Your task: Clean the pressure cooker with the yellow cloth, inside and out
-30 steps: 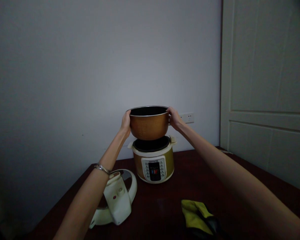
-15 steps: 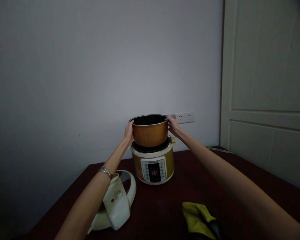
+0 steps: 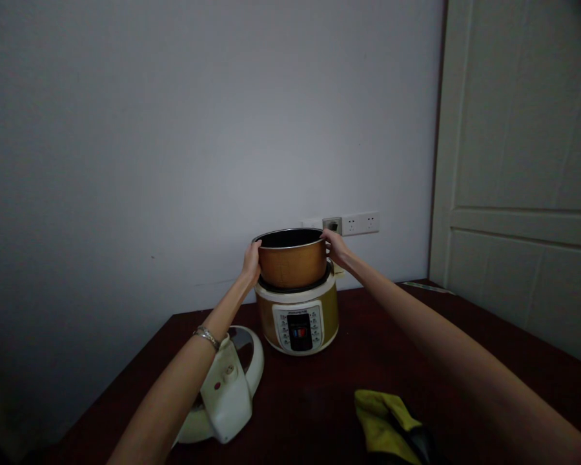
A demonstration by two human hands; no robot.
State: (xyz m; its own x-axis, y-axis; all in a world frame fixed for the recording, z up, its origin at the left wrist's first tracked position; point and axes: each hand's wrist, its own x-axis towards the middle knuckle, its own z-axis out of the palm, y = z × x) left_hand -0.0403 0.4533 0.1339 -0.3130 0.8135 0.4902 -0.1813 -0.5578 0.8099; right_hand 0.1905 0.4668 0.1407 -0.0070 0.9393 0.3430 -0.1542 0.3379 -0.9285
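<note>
A gold inner pot (image 3: 293,266) with a dark inside and a shiny rim is held between my two hands. My left hand (image 3: 252,261) is closed on its left rim, thumb over the edge. On the right rim, my right hand (image 3: 336,247) grips it the same way. Directly beneath stands the rice cooker (image 3: 266,316), white and gold with a button panel on its front. The pot's lower part sits at the cooker's dark opening; its base is hidden. Beside my left forearm lies the white cooker lid (image 3: 230,394), partly covered by the arm.
A yellow and black cloth item (image 3: 385,423) lies at the front of the dark red table (image 3: 314,400). Wall sockets (image 3: 361,223) are behind the cooker on the right. A pale panelled door (image 3: 523,161) stands at the right.
Both hands have lowered the pot slightly, closer to the cooker's opening. More of the sockets shows behind the pot. The lid and cloth item stay put.
</note>
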